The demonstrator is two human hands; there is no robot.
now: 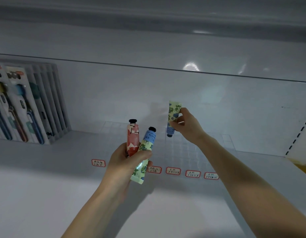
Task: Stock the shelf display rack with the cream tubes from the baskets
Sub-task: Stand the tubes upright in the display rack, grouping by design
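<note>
Our left hand (127, 163) clutches a red tube (132, 137) and a blue-flowered tube (146, 146), seemingly as reserve; our right hand (185, 125) pinches a third tube (173, 115) cap-down, for the clear rack (179, 149).

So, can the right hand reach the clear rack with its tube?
Probably yes: the right hand holds its tube cap down over the clear rack, and nothing seems to stand between them.

Toothbrush packs (19, 107) stand in a grey slotted holder (54, 93) — right of them, red-bordered handwritten labels (172, 170); farther right, something yellow (301, 166).
</note>
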